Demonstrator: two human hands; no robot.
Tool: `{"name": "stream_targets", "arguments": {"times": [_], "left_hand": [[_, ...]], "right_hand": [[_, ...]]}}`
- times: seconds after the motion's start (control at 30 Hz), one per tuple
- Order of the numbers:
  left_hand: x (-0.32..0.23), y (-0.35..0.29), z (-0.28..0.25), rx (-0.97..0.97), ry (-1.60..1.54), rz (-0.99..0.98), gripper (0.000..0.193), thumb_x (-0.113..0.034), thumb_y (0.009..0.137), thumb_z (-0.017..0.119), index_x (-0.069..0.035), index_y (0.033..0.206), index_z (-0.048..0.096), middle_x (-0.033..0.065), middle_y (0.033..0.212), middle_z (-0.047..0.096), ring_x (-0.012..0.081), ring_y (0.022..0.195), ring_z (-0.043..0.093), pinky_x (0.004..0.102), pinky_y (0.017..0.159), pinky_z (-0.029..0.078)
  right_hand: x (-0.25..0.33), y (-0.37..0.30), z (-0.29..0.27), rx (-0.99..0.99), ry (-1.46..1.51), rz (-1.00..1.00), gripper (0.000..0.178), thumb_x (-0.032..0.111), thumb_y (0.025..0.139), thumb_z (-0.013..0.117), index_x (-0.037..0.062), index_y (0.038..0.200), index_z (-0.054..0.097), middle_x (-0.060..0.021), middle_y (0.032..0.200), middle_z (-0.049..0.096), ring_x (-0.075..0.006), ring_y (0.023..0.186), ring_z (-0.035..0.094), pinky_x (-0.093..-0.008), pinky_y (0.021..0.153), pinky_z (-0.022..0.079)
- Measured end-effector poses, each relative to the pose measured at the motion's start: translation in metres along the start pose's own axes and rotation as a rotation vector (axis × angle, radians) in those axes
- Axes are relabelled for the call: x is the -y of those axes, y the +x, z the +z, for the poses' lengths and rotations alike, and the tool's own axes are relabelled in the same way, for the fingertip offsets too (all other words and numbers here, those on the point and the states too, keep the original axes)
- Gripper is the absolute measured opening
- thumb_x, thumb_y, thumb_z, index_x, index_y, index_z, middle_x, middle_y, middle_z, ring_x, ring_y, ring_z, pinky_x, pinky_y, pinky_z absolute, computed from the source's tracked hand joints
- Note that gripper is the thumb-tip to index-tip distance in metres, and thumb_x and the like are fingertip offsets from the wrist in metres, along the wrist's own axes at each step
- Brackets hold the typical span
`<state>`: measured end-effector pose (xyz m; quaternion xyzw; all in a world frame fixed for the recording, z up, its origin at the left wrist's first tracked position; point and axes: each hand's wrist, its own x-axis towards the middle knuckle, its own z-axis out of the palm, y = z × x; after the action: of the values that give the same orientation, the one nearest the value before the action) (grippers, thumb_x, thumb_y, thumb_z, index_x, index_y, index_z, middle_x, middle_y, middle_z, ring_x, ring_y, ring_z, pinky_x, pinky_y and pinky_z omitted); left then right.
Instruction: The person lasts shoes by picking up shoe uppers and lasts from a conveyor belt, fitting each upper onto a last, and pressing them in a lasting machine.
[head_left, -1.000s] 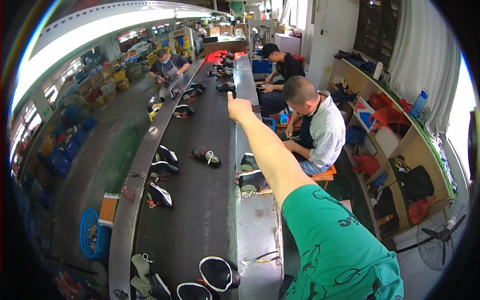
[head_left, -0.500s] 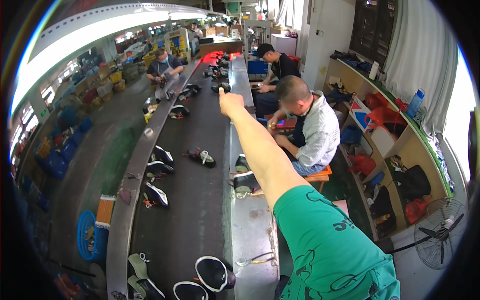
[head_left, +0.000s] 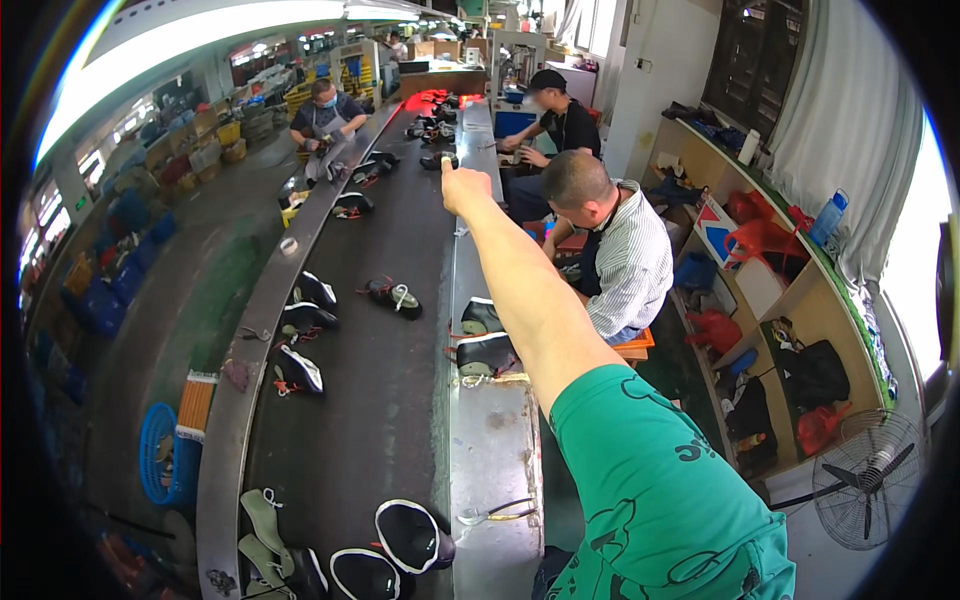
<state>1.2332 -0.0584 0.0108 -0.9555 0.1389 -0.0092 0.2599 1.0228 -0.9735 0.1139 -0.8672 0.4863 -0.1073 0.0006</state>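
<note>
Strip light [head_left: 200, 33] running along upper L; pale curtain [head_left: 855, 130] hanging far R, nr dark window [head_left: 755, 65]; open wooden shelving [head_left: 836, 308] standing below; white wall [head_left: 680, 50] rising behind; grn-grey floor [head_left: 215, 300] stretching L.

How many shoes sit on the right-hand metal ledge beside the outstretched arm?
2. Both sit on the metal ledge, left of the right arm: one dark-and-grey shoe farther off, the other shoe just nearer. The arm may hide more.
</note>
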Motion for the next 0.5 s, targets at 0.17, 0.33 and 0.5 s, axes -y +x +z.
{"name": "stream_targets", "arguments": {"times": [0.17, 0.33, 0.5], "left_hand": [[-0.025, 0.006, -0.020, 0.085, -0.015, -0.056, 0.047, -0.047, 0.088, 0.057, -0.002, 0.094, 0.067, 0.0154, 0.088, 0.069, 0.0310, 0.078, 0.067, 0.0417, 0.066, 0.053], [-0.013, 0.016, -0.006, 0.041, -0.036, -0.106, 0.047, -0.047, 0.088, 0.058, -0.001, 0.095, 0.067, 0.0145, 0.088, 0.069, 0.0303, 0.078, 0.067, 0.0416, 0.066, 0.052], [-0.006, 0.006, 0.018, 0.033, -0.040, -0.060, 0.047, -0.046, 0.087, 0.059, -0.001, 0.094, 0.068, 0.0140, 0.087, 0.070, 0.0312, 0.075, 0.067, 0.0412, 0.063, 0.052]], "right_hand": [[0.003, -0.003, -0.010, -0.008, -0.005, 0.016, 0.066, 0.009, 0.083, 0.051, 0.0054, 0.145, 0.030, -0.0145, 0.099, 0.068, -0.0295, 0.090, 0.067, -0.0421, 0.075, 0.053], [0.017, 0.011, -0.030, -0.074, 0.020, -0.021, 0.068, 0.011, 0.082, 0.054, 0.0057, 0.145, 0.029, -0.0143, 0.099, 0.068, -0.0307, 0.091, 0.067, -0.0417, 0.076, 0.053], [0.015, -0.008, 0.015, -0.023, -0.014, -0.065, 0.062, 0.013, 0.083, 0.053, 0.0009, 0.141, 0.033, -0.0160, 0.100, 0.068, -0.0300, 0.090, 0.067, -0.0421, 0.073, 0.054]]}}
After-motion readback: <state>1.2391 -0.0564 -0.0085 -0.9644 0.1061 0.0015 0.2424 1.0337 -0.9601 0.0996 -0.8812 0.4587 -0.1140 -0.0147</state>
